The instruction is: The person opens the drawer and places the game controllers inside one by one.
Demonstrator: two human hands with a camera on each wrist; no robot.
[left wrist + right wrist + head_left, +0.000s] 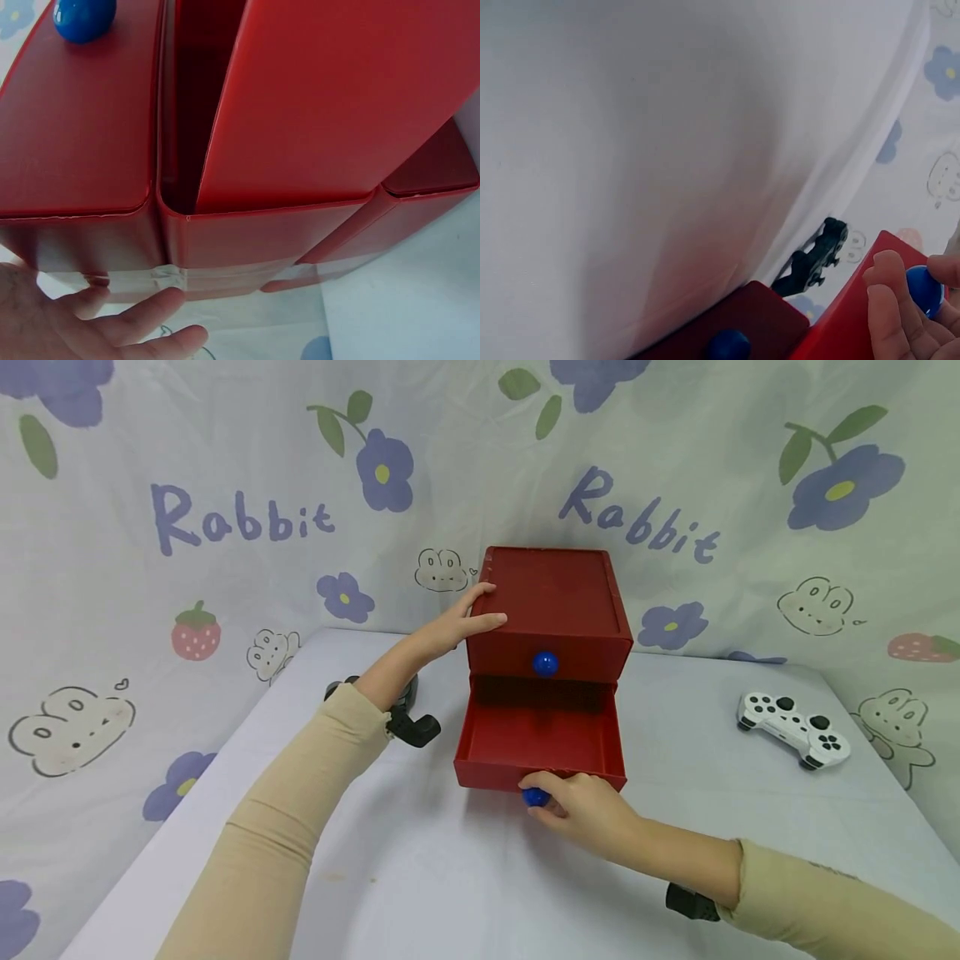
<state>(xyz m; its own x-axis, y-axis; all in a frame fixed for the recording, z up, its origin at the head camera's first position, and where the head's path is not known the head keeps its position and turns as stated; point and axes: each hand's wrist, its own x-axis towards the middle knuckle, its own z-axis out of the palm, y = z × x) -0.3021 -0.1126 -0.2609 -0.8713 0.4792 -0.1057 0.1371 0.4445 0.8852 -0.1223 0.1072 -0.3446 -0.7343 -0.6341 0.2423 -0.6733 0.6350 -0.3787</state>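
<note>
A red two-drawer box (551,593) stands on the white table. The lower drawer (536,735) is pulled out, its red floor visible; the upper drawer, with a round blue knob (546,664), sits closed. My right hand (588,810) pinches the lower drawer's blue knob (534,797) between thumb and fingers; the right wrist view also shows this knob (925,291) within the fingers. On the box's top left edge rests my left hand (453,625), fingers extended. In the left wrist view those fingers (139,319) lie by the box's side, near strips of clear tape (217,274).
A white game controller (795,729) lies at the right of the table. Behind my left forearm, a black controller (407,693) is partly hidden; it shows more fully in the right wrist view. Patterned cloth (262,443) hangs behind the box.
</note>
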